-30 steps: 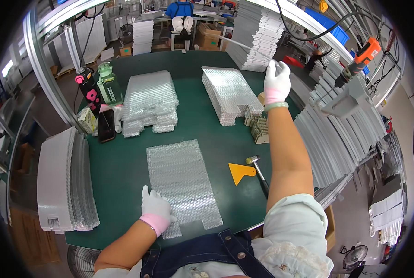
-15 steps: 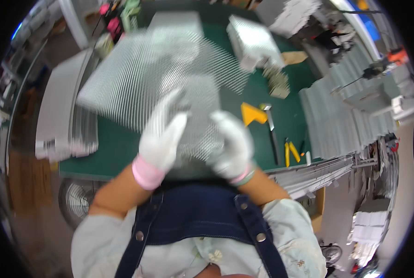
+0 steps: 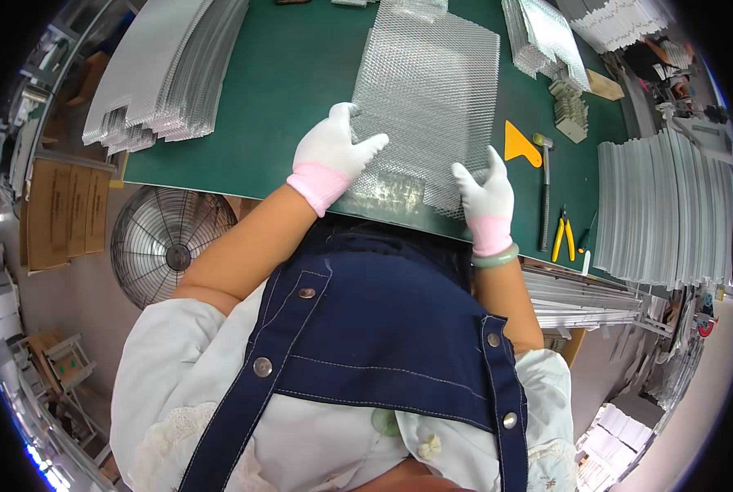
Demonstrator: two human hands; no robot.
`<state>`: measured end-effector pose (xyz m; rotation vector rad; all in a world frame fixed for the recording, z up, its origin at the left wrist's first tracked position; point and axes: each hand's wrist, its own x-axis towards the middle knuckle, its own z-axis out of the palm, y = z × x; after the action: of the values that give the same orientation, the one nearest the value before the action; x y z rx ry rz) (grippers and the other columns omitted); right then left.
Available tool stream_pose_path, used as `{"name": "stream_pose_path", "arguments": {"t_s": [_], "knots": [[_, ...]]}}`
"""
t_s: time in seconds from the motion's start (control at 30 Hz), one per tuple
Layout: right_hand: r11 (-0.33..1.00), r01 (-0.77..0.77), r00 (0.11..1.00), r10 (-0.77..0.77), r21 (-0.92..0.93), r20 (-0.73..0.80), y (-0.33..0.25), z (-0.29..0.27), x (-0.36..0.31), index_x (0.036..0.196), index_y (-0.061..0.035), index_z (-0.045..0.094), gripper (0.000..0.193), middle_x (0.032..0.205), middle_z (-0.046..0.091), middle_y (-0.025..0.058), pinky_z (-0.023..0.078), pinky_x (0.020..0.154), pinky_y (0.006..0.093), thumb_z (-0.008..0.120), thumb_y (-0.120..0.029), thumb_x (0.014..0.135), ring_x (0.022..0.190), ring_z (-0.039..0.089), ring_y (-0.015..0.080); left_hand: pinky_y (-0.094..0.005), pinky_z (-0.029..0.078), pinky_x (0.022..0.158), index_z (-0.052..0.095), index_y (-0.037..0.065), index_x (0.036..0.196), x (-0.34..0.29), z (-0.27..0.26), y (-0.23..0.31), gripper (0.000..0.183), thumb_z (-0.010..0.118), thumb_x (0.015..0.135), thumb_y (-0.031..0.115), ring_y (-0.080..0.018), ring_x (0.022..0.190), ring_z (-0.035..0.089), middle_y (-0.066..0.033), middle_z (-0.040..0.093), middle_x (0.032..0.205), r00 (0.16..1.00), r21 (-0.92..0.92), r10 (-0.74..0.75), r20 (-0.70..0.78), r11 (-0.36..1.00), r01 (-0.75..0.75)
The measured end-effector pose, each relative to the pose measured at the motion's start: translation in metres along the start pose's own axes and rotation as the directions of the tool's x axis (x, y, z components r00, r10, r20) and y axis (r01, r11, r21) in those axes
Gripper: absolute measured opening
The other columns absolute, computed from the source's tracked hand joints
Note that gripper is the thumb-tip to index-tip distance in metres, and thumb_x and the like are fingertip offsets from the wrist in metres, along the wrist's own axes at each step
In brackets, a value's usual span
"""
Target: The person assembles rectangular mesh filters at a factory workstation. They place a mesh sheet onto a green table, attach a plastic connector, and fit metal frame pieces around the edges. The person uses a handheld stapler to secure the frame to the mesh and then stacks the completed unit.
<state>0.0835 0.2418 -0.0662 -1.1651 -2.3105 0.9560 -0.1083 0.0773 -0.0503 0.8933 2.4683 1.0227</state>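
Silvery, see-through mesh sheets (image 3: 432,90) lie flat on the green table in front of me, their edges not quite lined up. My left hand (image 3: 332,152), in a white glove with a pink cuff, is at their left edge, its thumb reaching over the mesh and apart from the fingers. At the near right corner is my right hand (image 3: 487,197), gloved alike, thumb and fingers spread along the edge. Whether the fingertips press on the mesh is hard to make out. A green bangle (image 3: 496,257) circles my right wrist.
On the green table (image 3: 284,66), a yellow scraper (image 3: 520,143), a hammer (image 3: 545,189) and yellow-handled pliers (image 3: 563,236) lie to the right. Sheet stacks stand at the left (image 3: 182,66), far right (image 3: 547,37) and right (image 3: 662,209). A floor fan (image 3: 173,246) is below left.
A large mesh sheet that was tilted in the air at my left hand now lies flat on the table. Both hands have moved apart to the sheets' edges, and the view has shifted.
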Motion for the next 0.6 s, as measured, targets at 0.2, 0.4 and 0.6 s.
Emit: {"name": "stream_pose_path", "arguments": {"t_s": [0.2,0.4,0.6], "knots": [[0.914,0.095,0.995,-0.087,-0.394,0.037,0.02,0.03,0.017,0.141,0.0071,0.043,0.082,0.1,0.069,0.0265,0.055,0.079,0.0447,0.07,-0.049,0.087,0.094,0.068,0.0401,-0.0462,0.054,0.079,0.051,-0.004,0.122,0.017,0.025,-0.022,0.061,0.065,0.091,0.047,-0.0379,0.091,0.068,-0.0219,0.07,0.095,0.999,0.237,-0.004,0.036,0.971,-0.005],[0.881,0.056,0.996,-0.019,-0.469,0.084,0.015,0.031,0.024,0.142,0.0051,0.044,0.082,0.095,0.07,0.0261,0.055,0.079,0.0463,0.06,-0.057,0.091,0.091,0.069,0.0401,-0.0484,0.054,0.077,0.052,-0.002,0.112,0.025,0.024,-0.018,0.048,0.059,0.096,0.042,-0.0404,0.087,0.068,-0.0231,0.069,0.091,0.991,0.307,-0.093,0.094,0.95,0.06],[0.861,0.048,0.991,0.022,-0.506,0.131,0.015,0.031,0.029,0.142,0.0044,0.045,0.082,0.096,0.07,0.0256,0.055,0.08,0.0467,0.058,-0.059,0.091,0.093,0.069,0.0397,-0.0493,0.054,0.077,0.051,-0.002,0.109,0.028,0.027,-0.021,0.045,0.059,0.096,0.04,-0.0406,0.087,0.068,-0.0236,0.069,0.089,0.993,0.321,-0.079,0.087,0.946,0.047]]}}
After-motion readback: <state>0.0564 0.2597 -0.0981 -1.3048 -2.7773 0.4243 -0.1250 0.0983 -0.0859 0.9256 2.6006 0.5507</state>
